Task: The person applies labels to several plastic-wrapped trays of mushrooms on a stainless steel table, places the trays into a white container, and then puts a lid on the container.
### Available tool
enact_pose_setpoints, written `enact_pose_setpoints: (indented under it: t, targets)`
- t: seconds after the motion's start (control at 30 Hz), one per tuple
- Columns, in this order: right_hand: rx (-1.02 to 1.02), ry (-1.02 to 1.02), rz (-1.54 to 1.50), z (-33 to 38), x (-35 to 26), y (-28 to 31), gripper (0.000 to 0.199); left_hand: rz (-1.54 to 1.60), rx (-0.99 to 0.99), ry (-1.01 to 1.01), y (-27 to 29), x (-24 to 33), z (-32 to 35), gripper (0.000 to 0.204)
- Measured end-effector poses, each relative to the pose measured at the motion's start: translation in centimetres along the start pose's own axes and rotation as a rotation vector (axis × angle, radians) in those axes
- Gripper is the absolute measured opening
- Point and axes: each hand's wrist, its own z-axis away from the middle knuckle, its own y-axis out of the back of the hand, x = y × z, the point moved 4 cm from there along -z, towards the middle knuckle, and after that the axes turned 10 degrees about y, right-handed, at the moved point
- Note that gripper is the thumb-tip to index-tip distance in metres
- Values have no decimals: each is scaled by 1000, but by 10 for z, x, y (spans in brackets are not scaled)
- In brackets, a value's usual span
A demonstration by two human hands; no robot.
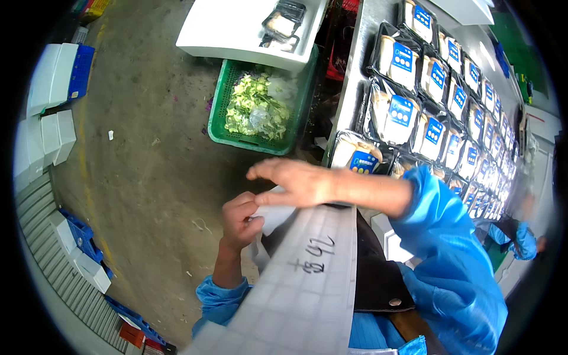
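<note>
A long white sheet of backing paper with a faint grid (307, 278) runs from the lower edge up to my hands. My left hand (239, 220) is curled into a fist on the sheet's upper left corner, pinching it with a small white slip (273, 216). My right hand (293, 180) lies flat across the sheet's top end, fingers stretched out to the left, thumb pressing on the paper. Both forearms wear blue sleeves. A dark apron (378, 278) shows under the sheet.
A metal table (361, 53) on the right carries several black trays of packed food with blue labels (402, 112). A green crate of vegetable scraps (257, 106) stands on the concrete floor under a white foam box (236, 26). White and blue boxes line the left. Another person in blue (520, 236) is far right.
</note>
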Motion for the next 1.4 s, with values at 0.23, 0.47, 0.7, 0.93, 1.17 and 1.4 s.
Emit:
enact_pose_setpoints:
  t: [0.23, 0.47, 0.7, 0.93, 1.17, 1.4]
  targets:
    - [-164, -94, -661, 98, -44, -113, 61, 869, 473, 247, -7, 50, 41, 36]
    - [129, -338, -233, 266, 3, -190, 35, 1382, -67, 75, 77, 44, 107, 31]
    - [371, -784, 148, 462, 71, -309, 19, 245, 852, 275, 98, 32, 153, 27]
    - [1387, -19, -649, 416, -48, -324, 28, -125, -729, 206, -318, 49, 184, 74]
    - [1482, 510, -929, 442, -79, -320, 34, -76, -1185, 553, -369, 47, 281, 36]
    - [1495, 429, -1157, 407, -83, -444, 34, 411, -227, 506, -206, 50, 157, 48]
